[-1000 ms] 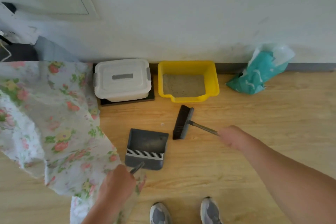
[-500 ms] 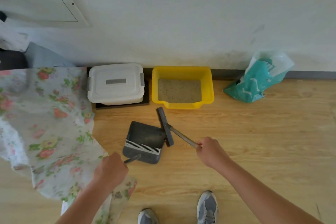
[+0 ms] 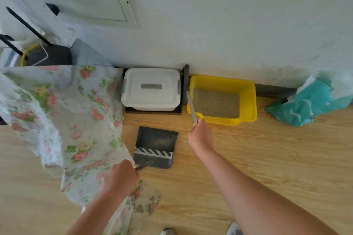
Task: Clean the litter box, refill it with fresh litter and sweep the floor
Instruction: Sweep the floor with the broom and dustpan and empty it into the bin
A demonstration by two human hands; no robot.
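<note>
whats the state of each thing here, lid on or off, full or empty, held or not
white lidded plastic box: lid on
yellow plastic litter tray: open, holds a layer of litter
dark grey dustpan: flat on the wooden floor, left hand grips its handle
grey-handled brush: head between box and tray, right hand grips its handle
teal plastic bag: slumped against the wall

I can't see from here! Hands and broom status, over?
Left hand grips dustpan handle. Right hand grips broom, head in gap between white bin and litter box. Floral cloth beside dustpan.
</note>
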